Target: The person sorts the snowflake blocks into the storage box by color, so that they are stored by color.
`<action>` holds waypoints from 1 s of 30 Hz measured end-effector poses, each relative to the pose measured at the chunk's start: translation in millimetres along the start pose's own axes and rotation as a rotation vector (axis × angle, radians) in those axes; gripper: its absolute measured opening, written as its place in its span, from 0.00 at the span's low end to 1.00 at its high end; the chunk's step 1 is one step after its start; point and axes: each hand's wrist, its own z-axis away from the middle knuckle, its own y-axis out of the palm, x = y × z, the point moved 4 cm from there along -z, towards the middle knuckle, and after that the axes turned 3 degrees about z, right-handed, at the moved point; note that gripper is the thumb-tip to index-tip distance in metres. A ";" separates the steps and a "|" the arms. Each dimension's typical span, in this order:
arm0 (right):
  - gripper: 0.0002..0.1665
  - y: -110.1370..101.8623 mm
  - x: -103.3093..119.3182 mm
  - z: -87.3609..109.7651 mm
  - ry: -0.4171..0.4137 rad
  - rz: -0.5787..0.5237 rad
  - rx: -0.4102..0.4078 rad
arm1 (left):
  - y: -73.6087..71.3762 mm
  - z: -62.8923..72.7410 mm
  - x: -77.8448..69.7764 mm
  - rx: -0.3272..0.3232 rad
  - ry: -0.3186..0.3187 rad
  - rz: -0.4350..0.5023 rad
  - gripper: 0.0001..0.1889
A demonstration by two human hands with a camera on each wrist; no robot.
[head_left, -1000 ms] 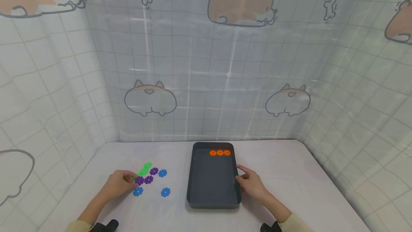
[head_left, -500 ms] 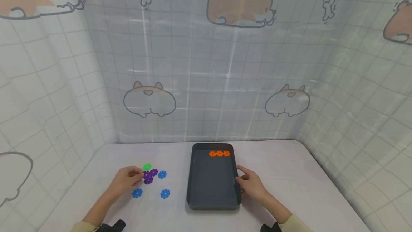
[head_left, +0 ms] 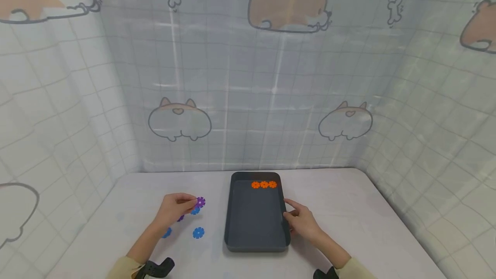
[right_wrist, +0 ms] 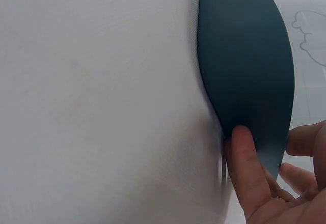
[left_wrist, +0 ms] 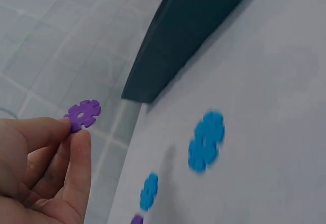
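Hands at a dark tray [head_left: 257,223] and loose flower-shaped pieces on a white-covered table [head_left: 348,214].
Left hand [head_left: 172,211] pinches a purple piece [head_left: 200,202] between thumb and fingers, raised above the table between its left edge and the tray; three blue pieces [head_left: 198,233] and a partly hidden second purple piece [head_left: 181,218] lie below. Right hand [head_left: 304,222] grips the tray's right edge. Three orange pieces [head_left: 264,184] form a row inside, near the tray's far right corner.

Downward head view, wrist closeups, shared tray [head_left: 256,221]
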 end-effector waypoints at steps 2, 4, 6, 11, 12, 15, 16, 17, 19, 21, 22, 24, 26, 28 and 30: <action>0.32 0.2 -0.6 -0.7 0.001 0.002 0.000 | 9.3 -2.8 -3.3 0.012 -0.017 0.059 0.15; 0.32 0.3 -0.8 -1.2 0.001 0.006 -0.001 | 19.6 -6.0 -7.5 0.030 -0.038 0.129 0.16; 0.32 0.3 -0.6 -1.5 0.002 0.008 -0.001 | 30.6 -8.9 -13.9 0.050 -0.056 0.201 0.16; 0.32 0.2 -0.3 -1.1 0.010 0.005 0.001 | 58.1 -12.4 -32.0 0.093 -0.070 0.293 0.14; 0.32 0.1 -0.4 -1.0 0.009 0.005 0.001 | 63.2 -12.9 -35.1 0.102 -0.068 0.309 0.13; 0.33 -0.1 -1.1 -1.2 0.006 0.004 -0.001 | 77.0 -15.5 -42.1 0.130 -0.063 0.357 0.13; 0.32 0.1 -1.2 -1.5 0.004 0.002 0.000 | 80.7 -16.2 -43.9 0.137 -0.063 0.365 0.13; 0.32 0.4 -1.4 -1.8 0.003 -0.001 0.001 | 84.4 -16.8 -45.8 0.143 -0.062 0.372 0.14; 0.32 0.7 -1.5 -2.3 0.002 -0.004 0.004 | 91.4 -18.4 -48.7 0.153 -0.063 0.383 0.15; 0.32 1.0 -1.5 -2.7 0.003 -0.007 0.005 | 98.4 -19.5 -51.7 0.161 -0.058 0.384 0.15; 0.33 1.0 -1.4 -2.6 0.003 -0.007 0.005 | 102.0 -20.4 -52.6 0.163 -0.059 0.387 0.15; 0.33 0.6 -1.5 -2.2 0.007 -0.002 0.002 | 110.1 -23.0 -53.0 0.167 -0.071 0.397 0.15; 0.33 0.0 -1.6 -1.7 0.012 0.004 -0.003 | 118.6 -25.7 -53.1 0.171 -0.080 0.402 0.15; 0.32 -0.4 -1.9 -1.5 0.016 0.009 -0.008 | 127.5 -28.4 -52.7 0.179 -0.091 0.416 0.16; 0.32 -0.5 -2.4 -1.6 0.018 0.011 -0.011 | 136.2 -30.2 -53.1 0.196 -0.095 0.432 0.17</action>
